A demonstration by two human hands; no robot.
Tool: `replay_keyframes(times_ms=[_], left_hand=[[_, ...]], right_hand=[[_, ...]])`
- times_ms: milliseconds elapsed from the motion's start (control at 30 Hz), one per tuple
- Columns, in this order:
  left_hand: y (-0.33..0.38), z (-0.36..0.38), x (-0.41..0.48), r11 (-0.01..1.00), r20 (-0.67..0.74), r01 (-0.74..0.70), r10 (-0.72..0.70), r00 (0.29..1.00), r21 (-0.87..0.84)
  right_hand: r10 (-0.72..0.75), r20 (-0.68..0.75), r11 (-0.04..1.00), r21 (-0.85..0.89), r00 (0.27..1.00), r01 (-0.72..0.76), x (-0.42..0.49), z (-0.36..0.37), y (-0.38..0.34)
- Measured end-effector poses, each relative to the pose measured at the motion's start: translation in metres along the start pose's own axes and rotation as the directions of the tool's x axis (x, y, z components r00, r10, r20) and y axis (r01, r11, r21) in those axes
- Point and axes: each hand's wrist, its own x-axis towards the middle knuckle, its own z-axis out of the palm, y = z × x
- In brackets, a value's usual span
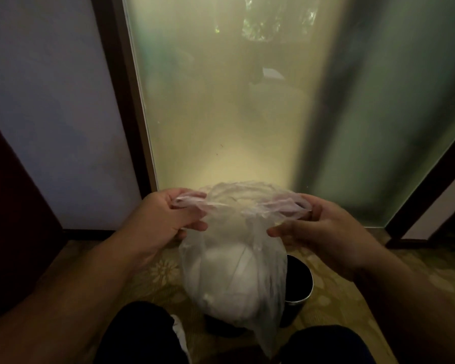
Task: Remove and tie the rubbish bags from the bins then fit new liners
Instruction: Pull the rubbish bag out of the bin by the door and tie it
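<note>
One thin, translucent rubbish bag [234,279] hangs at lower centre between two knees in dark trousers [142,334], its tail sagging toward the bottom edge. A pale, rounded load bulges inside. It looks light and soft, and the film is limp, slippery and probably easy to tear, so the gathered mouth is the place to hold, not the belly. Just behind it, lower right of centre, stands a dark round bin [306,290] on a flower-patterned floor [334,306], and the bag seems lifted clear of it. At mid-frame the left hand [166,214] pinches the bunched left edge of the mouth with curled fingers, and the right hand [323,227] grips the right edge likewise, holding the mouth spread. Beyond rises a frosted glass panel [221,114], with a dark wooden frame [121,101] and a pale wall [50,114] at the upper left. Nothing blocks the knotting, though the knees crowd the bin.
</note>
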Motion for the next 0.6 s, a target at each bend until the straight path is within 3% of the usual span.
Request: replay_keyframes(times_ms=[100, 200, 333, 467, 533, 600], left_hand=[[0.005, 0.006, -0.002, 0.982, -0.099, -0.082, 0.1, 0.99, 0.171], [0.006, 0.009, -0.002, 0.953, -0.132, -0.116, 0.158, 0.979, 0.279], [0.001, 0.007, 0.005, 0.891, -0.171, -0.149, 0.242, 0.955, 0.429], [-0.004, 0.009, 0.011, 0.748, -0.082, -0.292, 0.419, 0.904, 0.596], [-0.005, 0.01, 0.01, 0.698, -0.044, -0.371, 0.498, 0.866, 0.613], [-0.005, 0.012, 0.009, 0.711, -0.043, -0.375, 0.494, 0.868, 0.595]], right_hand=[[-0.076, -0.24, 0.982, -0.189, 0.968, 0.03, 0.003, 0.013, -0.006], [-0.118, -0.328, 0.973, -0.227, 0.937, 0.043, 0.004, 0.022, -0.009], [-0.244, -0.364, 0.876, -0.481, 0.899, 0.043, 0.007, 0.026, -0.014], [-0.364, -0.366, 0.707, -0.707, 0.857, -0.002, 0.014, 0.019, -0.004], [-0.409, -0.326, 0.64, -0.768, 0.852, 0.013, 0.016, 0.018, -0.002], [-0.376, -0.292, 0.549, -0.835, 0.879, -0.043, 0.017, 0.018, 0.0]])
